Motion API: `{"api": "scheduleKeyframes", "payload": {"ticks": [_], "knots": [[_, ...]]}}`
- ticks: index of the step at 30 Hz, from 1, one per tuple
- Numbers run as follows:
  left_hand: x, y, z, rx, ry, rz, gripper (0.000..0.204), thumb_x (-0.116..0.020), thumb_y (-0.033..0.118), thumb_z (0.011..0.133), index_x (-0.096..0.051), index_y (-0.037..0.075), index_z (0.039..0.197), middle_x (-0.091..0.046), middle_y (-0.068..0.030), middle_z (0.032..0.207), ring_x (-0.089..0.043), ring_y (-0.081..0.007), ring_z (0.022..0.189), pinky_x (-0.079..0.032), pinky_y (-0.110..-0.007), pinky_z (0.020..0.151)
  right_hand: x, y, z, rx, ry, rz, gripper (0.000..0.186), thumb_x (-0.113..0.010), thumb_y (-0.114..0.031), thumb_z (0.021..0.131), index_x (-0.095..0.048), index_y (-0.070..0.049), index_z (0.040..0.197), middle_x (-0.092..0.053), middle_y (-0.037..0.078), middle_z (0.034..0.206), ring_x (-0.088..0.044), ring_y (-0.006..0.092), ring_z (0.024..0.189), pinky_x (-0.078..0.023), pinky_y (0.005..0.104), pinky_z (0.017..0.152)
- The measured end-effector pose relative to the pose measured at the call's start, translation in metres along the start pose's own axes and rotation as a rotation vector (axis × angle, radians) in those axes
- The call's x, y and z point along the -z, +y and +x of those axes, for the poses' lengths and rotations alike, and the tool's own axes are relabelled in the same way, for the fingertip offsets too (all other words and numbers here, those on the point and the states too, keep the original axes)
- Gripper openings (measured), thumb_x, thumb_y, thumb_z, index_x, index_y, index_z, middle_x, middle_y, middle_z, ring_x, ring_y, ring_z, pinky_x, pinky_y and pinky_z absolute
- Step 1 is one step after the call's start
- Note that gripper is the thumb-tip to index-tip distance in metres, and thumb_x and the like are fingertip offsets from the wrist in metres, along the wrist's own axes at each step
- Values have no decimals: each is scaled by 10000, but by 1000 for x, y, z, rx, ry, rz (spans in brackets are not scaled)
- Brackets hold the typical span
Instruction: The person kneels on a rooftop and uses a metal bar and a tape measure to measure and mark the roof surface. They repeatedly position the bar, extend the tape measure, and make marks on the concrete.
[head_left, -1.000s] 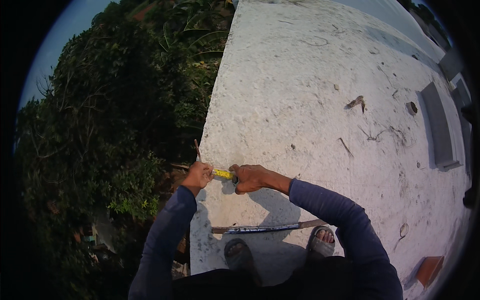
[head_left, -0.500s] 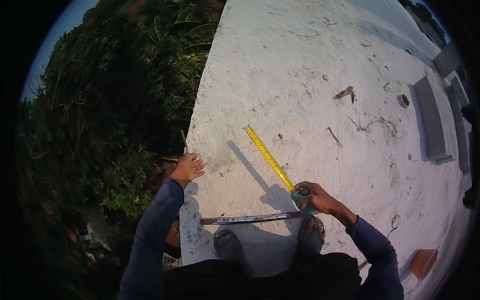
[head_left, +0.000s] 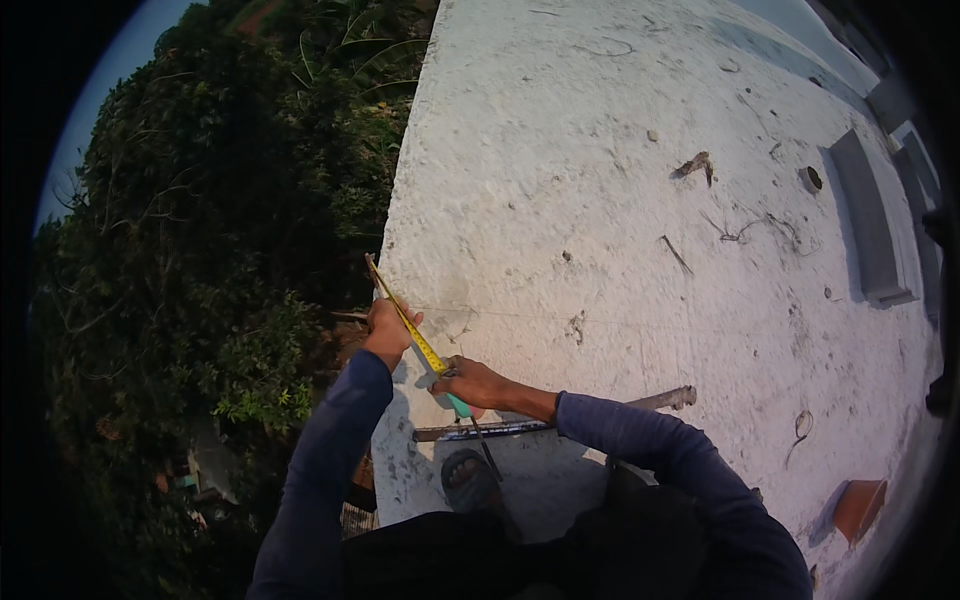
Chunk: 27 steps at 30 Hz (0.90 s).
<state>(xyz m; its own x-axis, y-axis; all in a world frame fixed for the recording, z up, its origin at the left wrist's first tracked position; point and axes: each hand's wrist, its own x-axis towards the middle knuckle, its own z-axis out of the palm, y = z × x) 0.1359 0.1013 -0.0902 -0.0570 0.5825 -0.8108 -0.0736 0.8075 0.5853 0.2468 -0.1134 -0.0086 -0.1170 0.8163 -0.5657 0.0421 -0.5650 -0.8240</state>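
Note:
My right hand (head_left: 475, 385) grips a teal tape measure (head_left: 459, 404) near the roof's left edge. Its yellow blade (head_left: 427, 352) runs out up and left, past my left hand, and its end lies against the tip of a thin rusty rod (head_left: 369, 262) standing at the edge. Closed about the rod just below that tip is my left hand (head_left: 388, 328); the blade partly hides its fingers. From under the case a thin dark strip (head_left: 487, 450) extends down; I cannot tell what it is. A faint string (head_left: 530, 316) stretches rightward over the roof from near my left hand.
A metal pipe (head_left: 665, 399) lies across the pale roof (head_left: 560, 180) ahead of my sandalled foot (head_left: 470, 480). Beyond the left edge is a drop with trees (head_left: 230, 250). Rightward are a grey block (head_left: 872, 220), a short pipe stub (head_left: 810, 180) and an orange-brown pot (head_left: 860, 508).
My right hand has carried the tape measure left, bringing the blade's end from over the roof to the rod's tip. My left hand's fingers, spread before, are now drawn in.

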Motion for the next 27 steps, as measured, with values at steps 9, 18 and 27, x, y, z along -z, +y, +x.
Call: {"api": "scheduleKeyframes", "payload": {"ticks": [9,18,27], "knots": [[-34,-8,10,-51,33,-484,181,-444,156,996,-521,57,1126,-626,-143,990,-608,-247,792,-548,-478,854,83,71,-174,-359,-209,-191,799,-696,-403,814,-497,29,1456,-575,250,1374,-531,372,1288,-420,420,1098],[-45,-8,8,-54,132,-772,249,-489,112,947,-567,61,1177,-580,-165,1235,-613,-251,1052,-468,-448,1011,139,232,-500,-643,181,-26,710,-810,-22,622,-613,-23,1304,-687,125,1156,-633,250,1103,-545,374,906],[22,-36,122,-123,-496,-637,266,-533,250,943,-545,89,1155,-601,-135,1074,-587,-250,1024,-436,-451,1000,81,353,-704,-892,201,-123,368,-601,-61,836,-670,34,1185,-706,131,1023,-694,231,1051,-560,367,861]]}}
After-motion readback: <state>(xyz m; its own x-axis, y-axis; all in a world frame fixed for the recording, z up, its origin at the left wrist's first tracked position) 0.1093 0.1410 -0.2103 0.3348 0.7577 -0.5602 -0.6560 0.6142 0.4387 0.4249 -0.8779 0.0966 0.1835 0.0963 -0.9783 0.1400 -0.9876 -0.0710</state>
